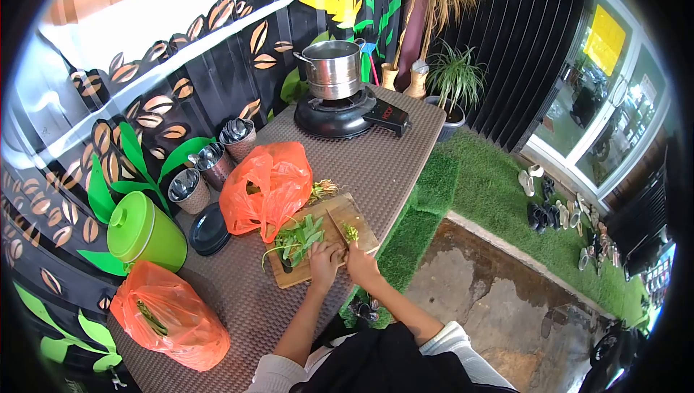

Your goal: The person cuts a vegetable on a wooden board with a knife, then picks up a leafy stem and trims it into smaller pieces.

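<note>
A wooden cutting board [290, 275] lies on the brown woven-textured table. My left hand [324, 261] is closed around the stem ends of a bunch of leafy greens [298, 240] on the board. My right hand [361, 263] grips a knife [336, 225], whose blade points away from me across the board. Small chopped green pieces [350, 233] lie just right of the blade. Behind the board sits an orange plastic bag [269, 182], with a bundle of stems or roots [322, 189] beside it.
A steel pot [332, 69] stands on a black portable stove [334, 118] at the table's far end. On the left are cutlery cups [189, 192], dark plates [209, 230], a green lidded container [144, 231] and another orange bag [172, 316]. The table's right edge [412, 180] borders green turf.
</note>
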Tool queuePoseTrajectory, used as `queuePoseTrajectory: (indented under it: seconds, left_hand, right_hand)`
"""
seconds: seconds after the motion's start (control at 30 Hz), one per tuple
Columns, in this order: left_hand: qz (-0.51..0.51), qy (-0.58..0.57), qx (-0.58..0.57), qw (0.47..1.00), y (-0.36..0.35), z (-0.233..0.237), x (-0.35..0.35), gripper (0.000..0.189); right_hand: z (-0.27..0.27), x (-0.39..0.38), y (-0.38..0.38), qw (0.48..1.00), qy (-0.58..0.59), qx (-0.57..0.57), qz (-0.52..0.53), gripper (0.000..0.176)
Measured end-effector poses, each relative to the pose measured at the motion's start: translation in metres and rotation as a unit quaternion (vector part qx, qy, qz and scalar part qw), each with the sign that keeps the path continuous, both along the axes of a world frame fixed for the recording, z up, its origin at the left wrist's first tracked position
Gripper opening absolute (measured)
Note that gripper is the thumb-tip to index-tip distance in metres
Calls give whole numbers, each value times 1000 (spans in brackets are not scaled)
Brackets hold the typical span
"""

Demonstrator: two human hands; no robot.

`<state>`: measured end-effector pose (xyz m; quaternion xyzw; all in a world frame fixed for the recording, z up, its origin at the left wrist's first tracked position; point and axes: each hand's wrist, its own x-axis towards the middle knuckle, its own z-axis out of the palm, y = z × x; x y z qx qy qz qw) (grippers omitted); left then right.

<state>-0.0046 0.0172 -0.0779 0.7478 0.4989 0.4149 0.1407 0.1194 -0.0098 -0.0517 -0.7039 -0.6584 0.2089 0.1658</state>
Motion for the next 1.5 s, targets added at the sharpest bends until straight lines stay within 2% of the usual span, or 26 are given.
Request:
queuePoseTrajectory:
  seconds: [0.17, 0.23, 0.33, 0.43, 0.57, 0.63, 0.73, 0.97, 1.03, 1.17, 1.37, 1.5]
  left_hand:
    - [-3, -21, -26, 999, 1, -3, -2, 10]
    - [-2, -2, 0, 1000, 0, 1, -3, 11]
    - [2, -6, 5, 1000, 0, -1, -2, 11]
    - [-3, -9, -6, 1000, 1, -4, -4, 12]
    - [6, -4, -26, 1000, 0, -4, -4, 11]
    - [8, -13, -4, 1000, -1, -2, -3, 11]
    - [9, 3, -6, 1000, -1, 0, -2, 11]
    - [15, 1, -1, 1000, 1, -9, -4, 11]
    - [16, 3, 5, 1000, 0, -3, -2, 10]
    - [3, -8, -5, 1000, -3, 2, -5, 10]
    - [-29, -5, 34, 999, -4, 0, -5, 10]
    - [-22, -32, -28, 999, -2, 7, -3, 20]
  right_hand:
    - [4, 9, -6, 999, 5, 13, 41, 28]
    - [17, -3, -17, 999, 22, -37, -10, 28]
    - [12, -14, -13, 998, 3, -57, -33, 29]
    - [5, -3, 3, 999, 48, -21, -12, 29]
    - [15, -1, -7, 999, 27, -25, 6, 29]
    - [24, -11, -21, 998, 33, -34, -30, 30]
    - [8, -16, -13, 998, 20, -41, -39, 31]
    - [14, -11, -14, 1000, 3, -26, -5, 30]
    - [15, -20, -23, 998, 1, -41, -48, 30]
    - [16, -19, -15, 995, 31, -76, -58, 28]
    - [12, 0, -11, 997, 45, -31, -50, 28]
    - [17, 8, -9, 999, 36, -36, -11, 29]
